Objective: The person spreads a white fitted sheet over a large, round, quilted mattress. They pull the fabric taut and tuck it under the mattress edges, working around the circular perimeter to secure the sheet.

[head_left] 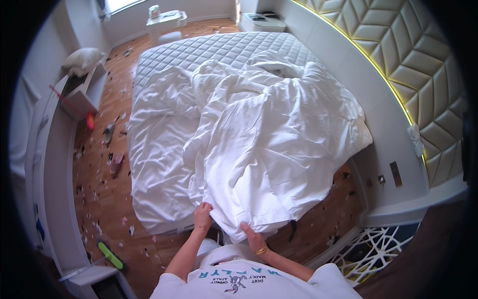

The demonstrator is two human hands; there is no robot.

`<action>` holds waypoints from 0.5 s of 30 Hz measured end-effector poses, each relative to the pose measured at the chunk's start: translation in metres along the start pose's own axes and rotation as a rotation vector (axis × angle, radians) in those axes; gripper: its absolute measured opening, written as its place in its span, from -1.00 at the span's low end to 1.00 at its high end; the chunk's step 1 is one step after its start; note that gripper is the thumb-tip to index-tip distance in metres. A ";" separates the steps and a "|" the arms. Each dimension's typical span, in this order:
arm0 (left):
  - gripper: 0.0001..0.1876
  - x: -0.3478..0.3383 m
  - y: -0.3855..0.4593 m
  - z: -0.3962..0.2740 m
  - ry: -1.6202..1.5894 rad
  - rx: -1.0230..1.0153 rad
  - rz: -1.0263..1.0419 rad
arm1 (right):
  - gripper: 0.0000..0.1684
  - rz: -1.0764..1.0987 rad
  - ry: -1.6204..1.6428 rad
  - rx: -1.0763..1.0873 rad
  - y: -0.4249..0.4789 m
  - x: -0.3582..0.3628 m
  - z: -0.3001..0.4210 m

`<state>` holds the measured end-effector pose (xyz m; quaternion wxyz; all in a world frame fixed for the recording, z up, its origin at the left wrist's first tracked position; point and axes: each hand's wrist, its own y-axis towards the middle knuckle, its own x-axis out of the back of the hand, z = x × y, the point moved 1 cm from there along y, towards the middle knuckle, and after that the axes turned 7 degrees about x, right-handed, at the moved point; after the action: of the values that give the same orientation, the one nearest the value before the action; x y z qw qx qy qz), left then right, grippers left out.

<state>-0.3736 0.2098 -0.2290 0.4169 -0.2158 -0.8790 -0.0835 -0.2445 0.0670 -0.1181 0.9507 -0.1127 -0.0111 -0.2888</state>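
A large white duvet cover (272,149) lies crumpled over most of the bed, its near edge drawn up close to my body. My left hand (203,216) grips that edge at the left, fingers curled into the cloth. Further right, my right hand (254,236) holds the same edge, thumb on top of the fabric. Between my hands the cloth sags in folds. Beneath it is a mattress (227,46) whose quilted, light grey top shows at the far end. White bedding also covers the mattress's left side.
Scraps litter the wood floor (149,246). A grey shoe (109,132), a pink slipper (116,164) and a green-topped brush head (110,255) lie left. A low white cabinet (84,93) bears a pillow (84,59). A padded headboard wall (410,63) rises right; a white table (164,18) stands beyond.
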 end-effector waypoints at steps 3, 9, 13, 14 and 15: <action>-0.80 0.016 0.020 0.017 -0.074 -0.124 0.115 | -0.67 -0.063 0.129 -0.143 -0.001 -0.007 0.009; -0.77 0.110 0.025 0.002 -0.258 -0.263 0.184 | -0.64 -0.343 0.493 -0.014 -0.008 -0.033 0.032; -0.85 0.159 0.037 0.004 -0.371 -0.207 0.124 | -0.64 -0.285 0.419 0.171 -0.027 -0.070 0.054; -0.85 0.171 0.040 0.007 -0.408 -0.255 0.136 | -0.63 -0.318 0.380 0.219 -0.032 -0.088 0.059; -0.85 0.184 0.043 0.009 -0.447 -0.301 0.148 | -0.62 -0.349 0.338 0.265 -0.037 -0.111 0.063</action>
<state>-0.4637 0.3077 -0.0943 0.1809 -0.3520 -0.9087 -0.1331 -0.3543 0.1113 -0.0585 0.8813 0.0663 0.0908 -0.4589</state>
